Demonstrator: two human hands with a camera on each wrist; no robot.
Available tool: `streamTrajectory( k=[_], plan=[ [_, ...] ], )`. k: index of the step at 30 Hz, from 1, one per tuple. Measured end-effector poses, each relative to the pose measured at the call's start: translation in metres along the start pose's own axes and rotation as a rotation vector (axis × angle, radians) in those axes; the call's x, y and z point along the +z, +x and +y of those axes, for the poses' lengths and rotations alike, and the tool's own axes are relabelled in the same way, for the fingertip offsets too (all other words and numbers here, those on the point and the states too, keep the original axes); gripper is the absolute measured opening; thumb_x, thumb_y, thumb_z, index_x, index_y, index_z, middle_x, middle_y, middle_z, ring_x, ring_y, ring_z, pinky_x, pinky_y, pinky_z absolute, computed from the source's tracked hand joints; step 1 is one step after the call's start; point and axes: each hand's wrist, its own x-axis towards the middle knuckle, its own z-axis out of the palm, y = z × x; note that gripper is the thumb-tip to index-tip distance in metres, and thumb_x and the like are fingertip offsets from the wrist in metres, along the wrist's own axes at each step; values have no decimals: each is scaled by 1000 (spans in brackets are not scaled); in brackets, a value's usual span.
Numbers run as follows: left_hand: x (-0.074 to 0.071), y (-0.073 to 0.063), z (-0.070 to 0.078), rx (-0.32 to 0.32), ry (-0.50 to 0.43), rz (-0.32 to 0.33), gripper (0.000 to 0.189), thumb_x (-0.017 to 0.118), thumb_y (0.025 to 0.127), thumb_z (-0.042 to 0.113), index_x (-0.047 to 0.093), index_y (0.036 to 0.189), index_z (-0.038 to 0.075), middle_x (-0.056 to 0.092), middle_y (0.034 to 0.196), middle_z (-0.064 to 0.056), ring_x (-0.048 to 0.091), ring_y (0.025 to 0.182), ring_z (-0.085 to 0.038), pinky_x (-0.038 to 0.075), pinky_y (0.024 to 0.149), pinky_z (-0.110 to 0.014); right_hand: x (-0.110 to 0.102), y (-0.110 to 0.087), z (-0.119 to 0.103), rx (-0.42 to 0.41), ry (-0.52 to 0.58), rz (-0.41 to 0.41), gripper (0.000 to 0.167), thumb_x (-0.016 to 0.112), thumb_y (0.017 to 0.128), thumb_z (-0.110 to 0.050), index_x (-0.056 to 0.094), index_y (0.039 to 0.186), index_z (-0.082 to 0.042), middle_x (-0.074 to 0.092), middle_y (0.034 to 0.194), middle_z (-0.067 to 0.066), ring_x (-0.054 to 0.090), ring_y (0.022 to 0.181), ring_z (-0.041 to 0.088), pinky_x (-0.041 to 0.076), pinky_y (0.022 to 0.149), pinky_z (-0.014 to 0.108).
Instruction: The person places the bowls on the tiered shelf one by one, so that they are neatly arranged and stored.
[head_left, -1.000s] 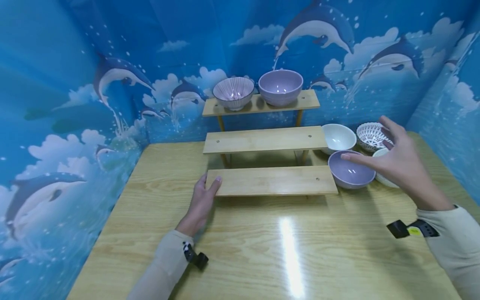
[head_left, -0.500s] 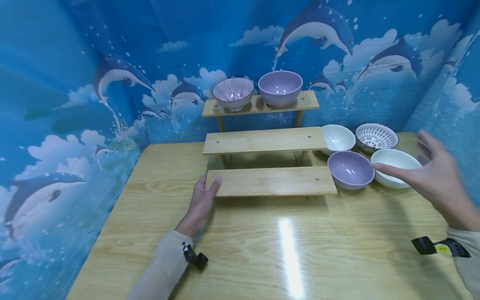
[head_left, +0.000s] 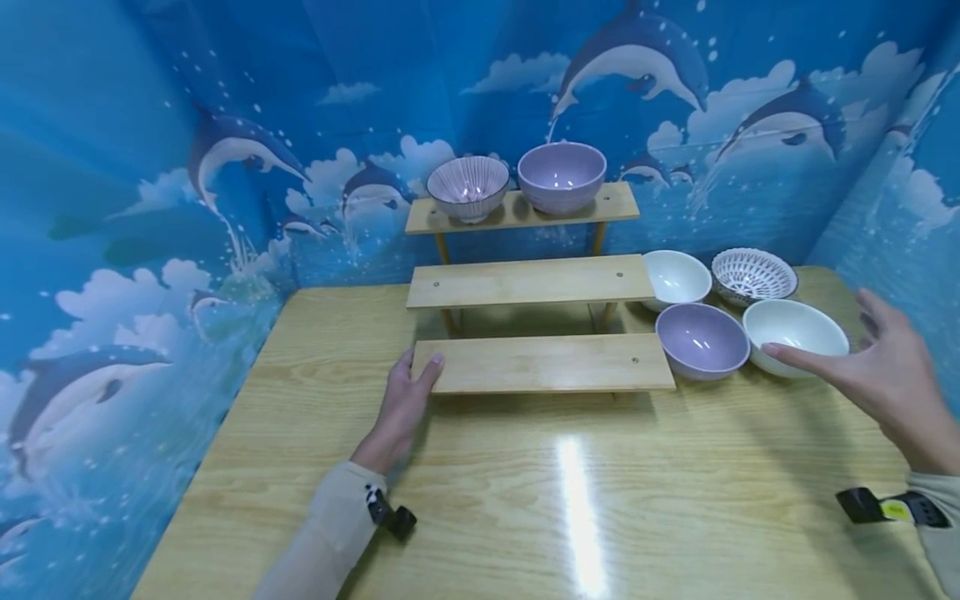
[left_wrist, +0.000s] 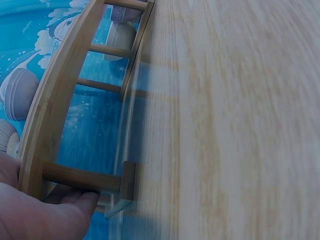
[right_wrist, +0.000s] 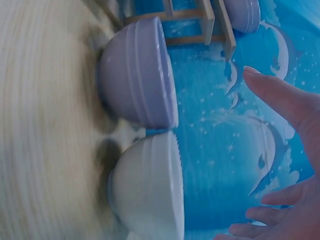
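Observation:
My left hand (head_left: 397,408) grips the left end of the lowest board (head_left: 551,364) of a three-step wooden display rack, thumb on top. In the left wrist view its fingers (left_wrist: 85,202) curl under the board beside a round leg (left_wrist: 80,179). My right hand (head_left: 885,375) holds nothing, thumb and fingers spread wide. It hovers at the right side of a white bowl (head_left: 798,321), the thumb overlapping that bowl in the head view. Left of it stands a purple bowl (head_left: 701,342), near the rack's right end. Both bowls (right_wrist: 147,185) sit upright on the table.
Behind these stand another white bowl (head_left: 678,279) and a dark-patterned white bowl (head_left: 753,275). The rack's top board (head_left: 506,218) bears a striped bowl (head_left: 467,187) and a purple bowl (head_left: 562,177). A blue dolphin-printed cloth (head_left: 360,75) encloses the wooden table (head_left: 480,500).
My right hand has moved right, from over the front purple bowl to the white bowl beside it, and slightly lower in view. The left hand keeps its grip on the rack.

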Motion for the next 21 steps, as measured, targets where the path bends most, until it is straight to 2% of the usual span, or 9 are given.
streamTrajectory(
  k=[8, 15, 21],
  plan=[
    [-2, -1, -1, -5, -2, -15, 89, 56, 99, 56, 12, 163, 10, 7, 169, -9, 5, 155, -28, 13, 125, -50, 1, 6, 17, 26, -3, -6, 122, 85, 81, -37, 2, 160, 1, 7, 161, 37, 12, 146, 56, 22, 107, 79],
    [-2, -1, -1, -8, 2, -23, 90, 55, 100, 56, 11, 163, 11, 7, 169, -9, 5, 155, -29, 13, 125, -51, 6, 12, 29, 85, 15, -25, 123, 84, 83, -41, -3, 160, -1, 2, 161, 38, 9, 146, 58, 25, 103, 81],
    [-2, 0, -1, -11, -4, -16, 89, 56, 99, 56, 12, 163, 11, 8, 169, -9, 6, 155, -29, 13, 125, -50, 10, 18, 37, 79, 59, -44, 124, 84, 83, -39, -6, 160, -2, 1, 162, 36, 10, 146, 56, 22, 107, 78]
  ],
)
